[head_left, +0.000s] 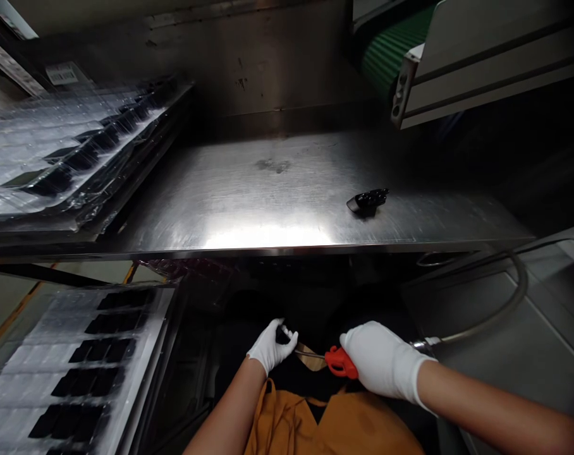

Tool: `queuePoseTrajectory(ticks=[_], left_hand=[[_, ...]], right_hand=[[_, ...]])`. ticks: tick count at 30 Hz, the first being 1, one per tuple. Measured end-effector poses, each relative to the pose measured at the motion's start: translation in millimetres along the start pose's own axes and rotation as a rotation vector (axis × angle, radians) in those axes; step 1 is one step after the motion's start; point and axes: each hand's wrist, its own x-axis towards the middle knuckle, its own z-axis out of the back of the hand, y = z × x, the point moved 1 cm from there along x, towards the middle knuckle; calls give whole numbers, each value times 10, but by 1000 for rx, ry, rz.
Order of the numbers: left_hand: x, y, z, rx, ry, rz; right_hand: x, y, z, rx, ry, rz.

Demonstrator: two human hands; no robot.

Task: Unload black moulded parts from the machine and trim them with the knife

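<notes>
A brushed steel table (pixel 220 208) with an upright steel panel (pixel 287 69) behind it spans the upper view; a green conveyor belt (pixel 394 54) enters at the top right. At the table's left end lies a stack of clear trays (pixel 26 136), partly filled with black pieces along the side nearer the middle. A second tray stack (pixel 28 373), likewise part-filled with black pieces, stands lower, at the left. A single black part (pixel 368 201) lies on the table toward its right, near the front edge.

Below this edge, in front of your orange apron (pixel 363 423), your gloved right hand (pixel 382 357) is closed around a red-bodied air gun (pixel 340 362), whose hose (pixel 481 327) curves away to the right. Its thin metal nozzle (pixel 310 354) points toward your gloved left hand (pixel 272 346). There your thumb and fingers pinch a small dark piece (pixel 283 330), mostly hidden, its shape unclear. A tan surface (pixel 314 363) shows just beneath the nozzle, between your hands.
</notes>
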Motion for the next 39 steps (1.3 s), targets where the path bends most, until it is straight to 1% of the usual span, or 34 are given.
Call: queuePoseTrajectory(ticks=[2, 5, 8, 11, 13, 16, 20, 24, 27, 29, 32, 36, 39], left_hand=[[-1, -3, 9, -13, -7, 2], [17, -12, 18, 8, -7, 7], [20, -18, 17, 81, 1, -6], [-9, 12, 5, 217, 19, -54], [-42, 59, -1, 342, 38, -114], [-88, 154, -7, 567, 83, -233], [-112, 266, -20, 871, 165, -389], [-131, 293, -26, 1089, 254, -527], [-162, 277, -13, 1200, 340, -600], [-178, 270, -1, 1243, 378, -634], [-184, 273, 5, 1252, 401, -671], [-174, 279, -14, 1194, 386, -696], [-162, 276, -34, 1124, 358, -684]], right_hand=[[5, -9, -2, 11, -49, 7], [11, -26, 10, 16, -42, -6], [13, -43, 30, 16, -51, -8], [12, -71, 28, 16, 8, -30], [6, -101, 27, 39, 20, -37], [-8, -160, 39, 96, -26, -36], [-10, -253, 66, 115, 4, -56], [-3, -343, 92, 134, 46, -98], [-7, -380, 98, 160, 71, -89], [-11, -391, 102, 181, 61, -77], [-24, -392, 105, 180, 42, -92], [-59, -352, 113, 192, 46, -53], [-80, -315, 122, 175, 31, -62]])
